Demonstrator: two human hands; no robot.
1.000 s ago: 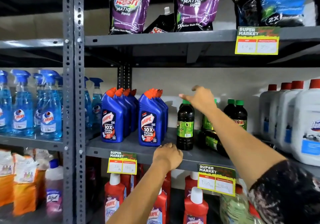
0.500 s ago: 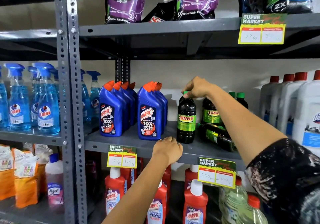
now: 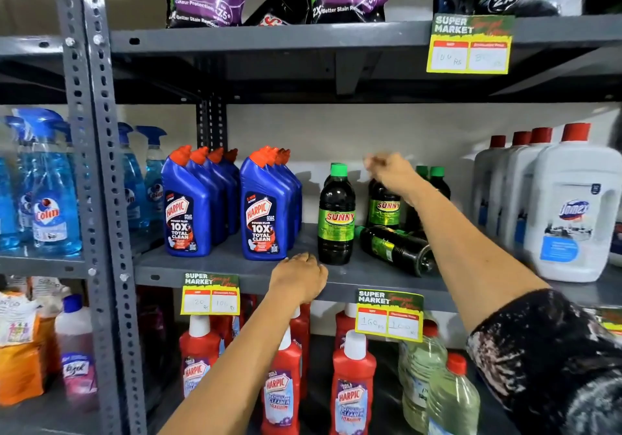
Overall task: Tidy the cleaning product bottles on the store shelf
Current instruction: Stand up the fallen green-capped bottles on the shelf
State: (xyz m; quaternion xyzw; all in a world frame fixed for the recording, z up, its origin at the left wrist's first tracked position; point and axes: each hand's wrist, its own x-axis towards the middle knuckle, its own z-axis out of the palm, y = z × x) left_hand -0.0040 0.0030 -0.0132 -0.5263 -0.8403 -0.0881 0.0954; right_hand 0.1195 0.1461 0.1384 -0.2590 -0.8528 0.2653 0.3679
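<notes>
The grey shelf (image 3: pixel 235 266) carries blue Harpic bottles (image 3: pixel 266 212) on the left and dark Sunny bottles right of them. One upright Sunny bottle (image 3: pixel 336 219) now stands alone near the front edge, released a moment ago. A toppled Sunny bottle (image 3: pixel 393 249) lies beside it, likely next. The right hand (image 3: pixel 390 172) has lifted away, blurred, grip loosely spread and empty. The left hand (image 3: pixel 298 278) still rests curled on the shelf lip, holding nothing.

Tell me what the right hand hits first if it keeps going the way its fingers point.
Probably nothing close: the right hand points left and back, above the front Sunny bottle; its green cap is nearest, though depth is unclear.
</notes>
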